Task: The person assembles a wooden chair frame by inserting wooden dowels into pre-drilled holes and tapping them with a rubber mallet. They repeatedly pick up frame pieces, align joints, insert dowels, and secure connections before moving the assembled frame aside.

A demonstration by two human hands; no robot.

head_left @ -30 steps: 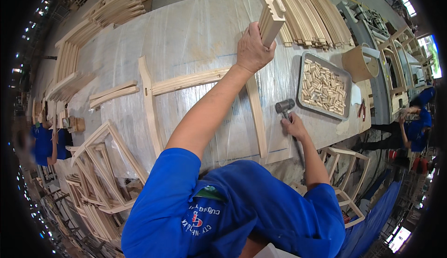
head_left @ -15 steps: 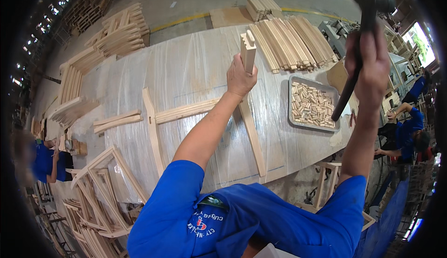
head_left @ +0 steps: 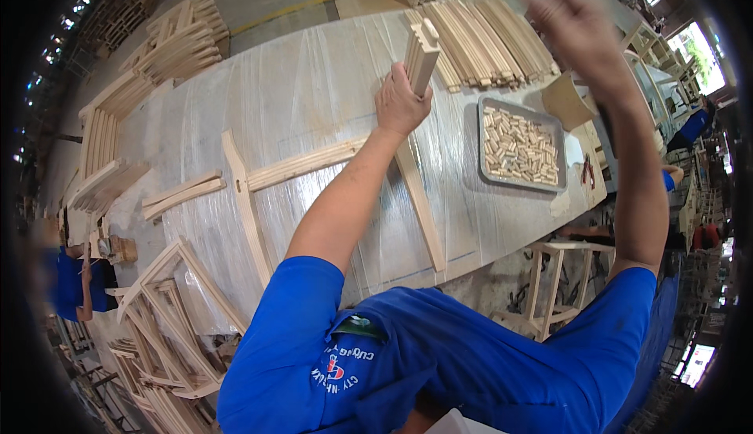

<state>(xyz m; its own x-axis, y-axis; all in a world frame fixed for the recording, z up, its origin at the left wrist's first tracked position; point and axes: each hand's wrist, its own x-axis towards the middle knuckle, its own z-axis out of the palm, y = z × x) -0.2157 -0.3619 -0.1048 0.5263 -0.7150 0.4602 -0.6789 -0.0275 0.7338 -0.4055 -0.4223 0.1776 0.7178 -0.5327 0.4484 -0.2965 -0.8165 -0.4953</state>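
Observation:
My left hand (head_left: 401, 105) is closed around a light wooden bar (head_left: 421, 58) that stands tilted upward, with a short dowel-like peg (head_left: 429, 29) at its top end. Below that hand on the table lie long wooden rails (head_left: 310, 164) between a curved leg (head_left: 245, 199) on the left and a second leg (head_left: 420, 207) on the right. High at the upper right, my right hand (head_left: 566, 22) is raised and smeared by motion. Its fingers are unclear, and no hammer can be made out in it now.
A grey tray (head_left: 484, 169) of wooden dowels sits right of the bar, with pliers (head_left: 587, 171) beside it. Stacked slats (head_left: 490, 42) lie behind. Wooden frames (head_left: 169, 316) lean at the lower left. Co-workers in blue (head_left: 69, 281) stand at left and far right.
My right hand has swung up and toward the left; the hammer seen in it before is no longer visible. The left hand still grips the bar. The whole view has shifted slightly.

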